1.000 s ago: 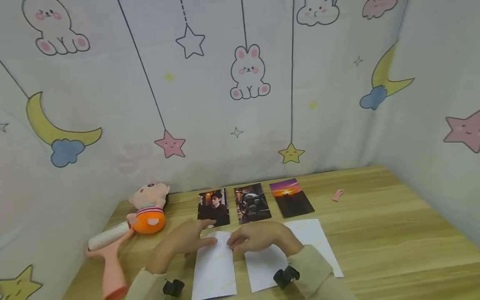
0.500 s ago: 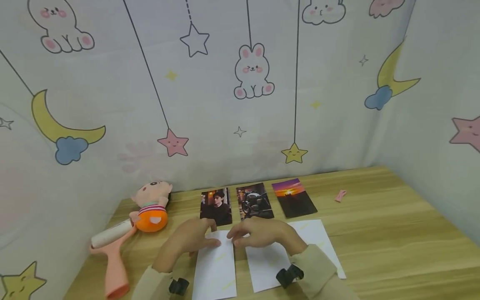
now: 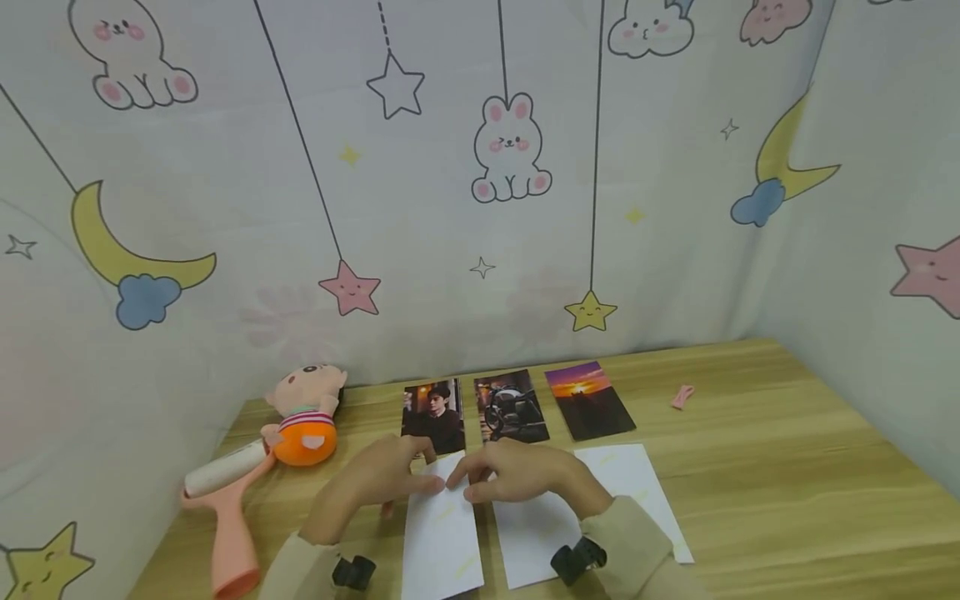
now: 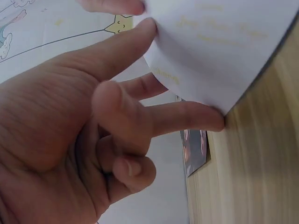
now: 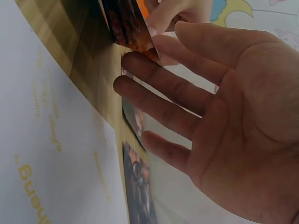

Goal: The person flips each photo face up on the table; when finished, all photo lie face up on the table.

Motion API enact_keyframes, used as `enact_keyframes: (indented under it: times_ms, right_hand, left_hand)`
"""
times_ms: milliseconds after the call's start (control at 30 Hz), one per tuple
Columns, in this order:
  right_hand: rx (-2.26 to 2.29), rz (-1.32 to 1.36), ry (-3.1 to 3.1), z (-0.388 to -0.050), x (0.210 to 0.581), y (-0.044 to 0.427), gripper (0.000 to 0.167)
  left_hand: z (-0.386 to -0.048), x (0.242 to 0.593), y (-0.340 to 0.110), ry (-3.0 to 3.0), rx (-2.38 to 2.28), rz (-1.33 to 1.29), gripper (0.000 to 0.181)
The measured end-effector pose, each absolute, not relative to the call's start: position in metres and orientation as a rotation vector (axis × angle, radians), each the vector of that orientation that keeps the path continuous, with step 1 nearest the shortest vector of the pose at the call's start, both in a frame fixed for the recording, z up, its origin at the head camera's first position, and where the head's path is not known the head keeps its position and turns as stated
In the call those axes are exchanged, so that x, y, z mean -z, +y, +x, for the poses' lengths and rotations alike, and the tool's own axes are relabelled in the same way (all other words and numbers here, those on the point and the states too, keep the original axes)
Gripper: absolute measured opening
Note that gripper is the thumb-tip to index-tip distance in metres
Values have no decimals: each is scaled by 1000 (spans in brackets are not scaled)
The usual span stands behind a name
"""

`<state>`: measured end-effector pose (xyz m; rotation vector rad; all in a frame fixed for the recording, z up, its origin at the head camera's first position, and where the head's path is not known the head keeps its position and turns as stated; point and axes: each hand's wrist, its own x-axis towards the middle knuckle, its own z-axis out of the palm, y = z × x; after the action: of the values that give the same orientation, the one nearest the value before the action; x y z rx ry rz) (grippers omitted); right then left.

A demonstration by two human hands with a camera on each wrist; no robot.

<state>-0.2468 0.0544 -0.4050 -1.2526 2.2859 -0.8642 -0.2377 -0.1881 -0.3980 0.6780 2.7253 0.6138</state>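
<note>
In the head view a white, face-down photo print (image 3: pixel 442 533) lies near the front, its far end bent up. The left hand (image 3: pixel 378 473) pinches that end, thumb on the white back; its fingers reach round the edge in the left wrist view. At the same end is the right hand (image 3: pixel 517 471), index fingertip at the print's edge and the other fingers fairly straight. The right wrist view shows the print's dark, orange-lit picture side (image 5: pixel 131 25). To the right lie another face-down print (image 3: pixel 532 533), partly under the right hand, and a third face-down print (image 3: pixel 637 492).
Behind the hands are three face-up photos: a portrait (image 3: pixel 435 417), a motorcycle (image 3: pixel 512 406) and a sunset (image 3: pixel 590 402). A plush doll (image 3: pixel 303 417) and pink-handled lint roller (image 3: pixel 232 525) lie left. A pink clip-like piece (image 3: pixel 682 397) sits right, on the wooden table (image 3: pixel 787 467).
The left face-down print has shifted slightly right and away from the person. The right index finger has come further over its edge. The head view has shifted slightly.
</note>
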Motion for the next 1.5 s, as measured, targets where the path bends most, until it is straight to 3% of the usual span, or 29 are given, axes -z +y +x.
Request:
enact_keyframes:
  times_ms: [500,800,1000,1167,1500]
  right_hand:
    - [1112,-1162,2320,-242,388,62,30]
    - [1336,-1042,2071,-235,387,51,36]
    - [1260,-1031,1988,-233,401,46,32]
    - [1174,-1029,1987,-233,409,44,32]
    - [820,-1121,2233,-232,410,39,30]
  left_hand:
    - [-243,397,-194,2495,-921,730,63]
    - [-244,387,-199,2321,-1177,808,46]
    - [-248,391,-199,2489,-1009,953,28]
    - [-249,394,-199,2515,-918,911,18]
    - [-248,396,-206,2651,-683,863,14]
